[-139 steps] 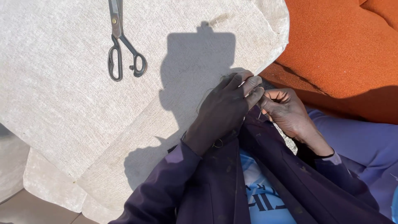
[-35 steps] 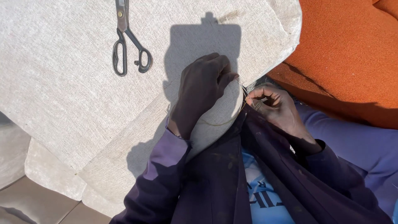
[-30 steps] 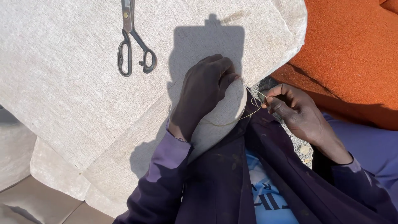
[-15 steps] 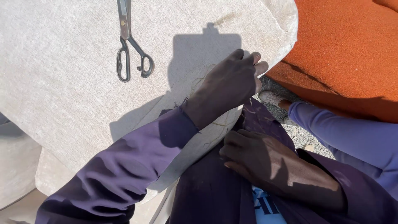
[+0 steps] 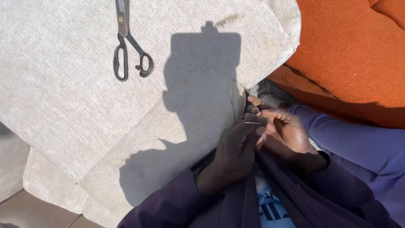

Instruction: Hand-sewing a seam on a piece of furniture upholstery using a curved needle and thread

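- Needle (image 5: 252, 123): thin, lying near-horizontal at the cream cushion's (image 5: 84, 84) edge seam, between my hands.
- Left hand (image 5: 236, 152) pinches it from below; tip points left into the fabric.
- Right hand (image 5: 282, 128) just beside, fingers curled at the seam; whether it holds thread, can't tell.
- Scissors (image 5: 128, 46) well apart, up-left.

Hard sunlight casts sharp shadows across an orange upholstered surface (image 5: 350, 50) and a tan floor strip (image 5: 38, 211).
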